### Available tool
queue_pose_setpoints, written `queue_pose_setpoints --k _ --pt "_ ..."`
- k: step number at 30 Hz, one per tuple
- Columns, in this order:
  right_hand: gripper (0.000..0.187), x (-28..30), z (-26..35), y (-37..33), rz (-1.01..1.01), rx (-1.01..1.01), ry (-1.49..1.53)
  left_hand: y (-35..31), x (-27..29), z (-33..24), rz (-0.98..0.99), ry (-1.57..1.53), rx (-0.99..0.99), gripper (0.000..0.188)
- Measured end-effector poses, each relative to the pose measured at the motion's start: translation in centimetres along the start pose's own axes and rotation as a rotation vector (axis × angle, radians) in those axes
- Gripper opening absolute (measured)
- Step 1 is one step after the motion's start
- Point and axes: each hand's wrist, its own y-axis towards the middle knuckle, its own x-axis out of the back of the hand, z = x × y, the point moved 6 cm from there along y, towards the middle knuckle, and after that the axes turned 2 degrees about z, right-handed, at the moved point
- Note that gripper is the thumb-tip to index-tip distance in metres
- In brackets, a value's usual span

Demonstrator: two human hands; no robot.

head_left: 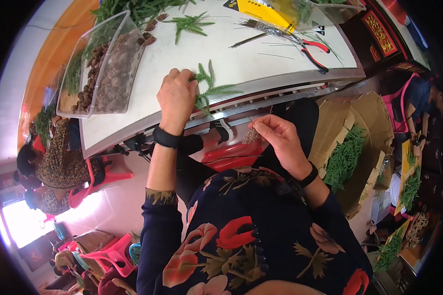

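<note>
Over the front edge of the white table point(202, 44), my left hand point(177, 96) has its fingers curled on a green artificial sprig point(216, 90). The sprig's fronds spread out to the right of the fingertips. Above my lap, my right hand point(279, 140) pinches a small brown pine cone point(252, 136) between thumb and fingers. A thin wire end shows above that pinch. Both wrists wear a black band.
A clear plastic bin point(118, 78) of pine cones stands at the table's left. Red-handled pliers point(314, 49), loose wires and a yellow package point(266, 14) lie at the far right. Beside my right leg sits a cardboard box point(374, 115) of greenery point(347, 157). Other people sit nearby.
</note>
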Motion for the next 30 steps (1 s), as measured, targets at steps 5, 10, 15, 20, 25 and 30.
queue_pose_setpoints --k 5,10,15,20,25,30 --pt "0.017 0.6 -0.9 -0.2 -0.022 -0.026 -0.006 -0.3 0.7 -0.4 -0.124 -0.001 -0.036 0.012" --pt "0.017 0.4 -0.1 0.3 -0.009 -0.008 -0.004 -1.4 2.6 -0.9 -0.135 -0.408 0.207 0.011" --pt "0.015 -1.8 1.7 0.6 0.019 0.040 0.011 -4.8 4.1 -1.7 -0.224 -0.570 0.289 0.011" --pt "0.014 -3.7 3.2 1.7 0.041 0.065 -0.053 -6.3 3.4 -3.6 -0.326 -0.907 0.317 0.010" --pt "0.014 -4.8 4.0 2.0 0.060 0.068 -0.030 -7.6 2.5 -2.8 -0.225 -1.366 0.541 0.011" --pt "0.014 -5.3 4.2 2.2 0.072 0.070 -0.036 -8.2 1.7 -1.9 -0.132 -1.511 0.652 0.017"
